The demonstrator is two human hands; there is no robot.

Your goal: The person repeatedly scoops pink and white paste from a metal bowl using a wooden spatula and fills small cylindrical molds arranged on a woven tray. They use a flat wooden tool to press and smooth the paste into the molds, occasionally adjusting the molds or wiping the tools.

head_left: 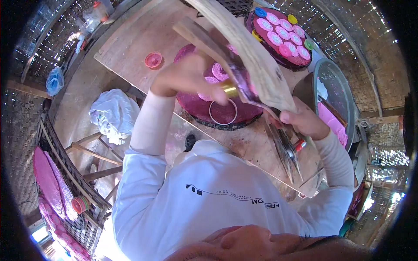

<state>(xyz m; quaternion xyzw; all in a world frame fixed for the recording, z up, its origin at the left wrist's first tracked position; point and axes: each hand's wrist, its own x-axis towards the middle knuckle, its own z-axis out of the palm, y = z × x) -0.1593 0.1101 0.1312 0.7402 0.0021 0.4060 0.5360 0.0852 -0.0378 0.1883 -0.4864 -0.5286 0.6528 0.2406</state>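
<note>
My left hand [187, 80] is blurred by motion over a round tray [196, 111] with a pink cover. Its thumb lies close to a gold-coloured cylinder [229, 88] on a wooden lever press; whether they touch is unclear. Pink lacy rounds [219, 71] lie on the tray partly under this hand. At the tray's near edge rests a thin white ring [223, 112]. My right hand [307, 119] is closed around the near end of the press, where a long pale wooden beam [261, 69] meets a darker wooden piece [204, 41]. Its fingers are partly hidden.
A second tray [260, 48] of pink-and-white rounds stands far right, with coloured rings along its rim. A large tub [320, 80] holds pink dough beside my right arm. A small pink cup [153, 60] sits on the wooden table [126, 48]. White cloth [114, 114] lies at left.
</note>
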